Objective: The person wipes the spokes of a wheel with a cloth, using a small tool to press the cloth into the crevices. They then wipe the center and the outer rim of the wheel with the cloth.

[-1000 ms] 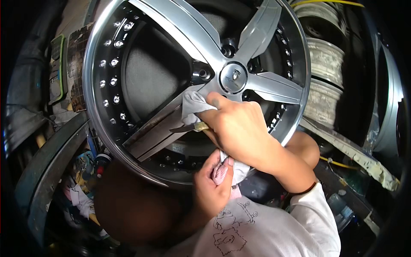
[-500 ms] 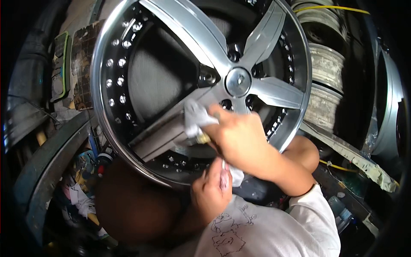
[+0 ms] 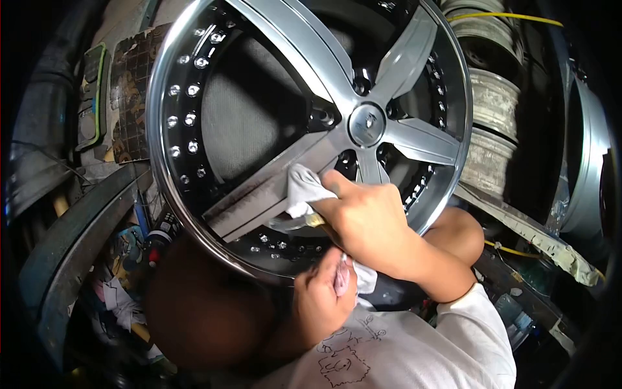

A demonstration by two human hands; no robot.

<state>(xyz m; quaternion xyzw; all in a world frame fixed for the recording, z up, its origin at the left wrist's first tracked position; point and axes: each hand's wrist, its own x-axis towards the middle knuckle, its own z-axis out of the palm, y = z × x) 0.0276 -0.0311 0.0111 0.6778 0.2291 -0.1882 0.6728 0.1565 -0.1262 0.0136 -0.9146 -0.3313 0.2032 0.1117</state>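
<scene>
Right hand [image 3: 368, 217]: white cloth [image 3: 304, 189] is pinched by fingers.
Cloth place: on lower-left spoke [image 3: 256, 198], inside the wheel's edge [image 3: 155, 110].
Left hand [image 3: 326, 298]: pink cloth [image 3: 341, 280] is held in curled fingers.

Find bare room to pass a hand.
Bare: opening between the silver metal wheel's upper-left spoke and lower-left spoke, grey surface behind, depth unclear. Crowded: lower centre, around the right hand, white cloth and left hand.

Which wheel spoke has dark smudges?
The lower-left spoke, where the right hand holds a white cloth: dark streaks run along its outer stretch; the other spokes look clean silver where visible.
</scene>
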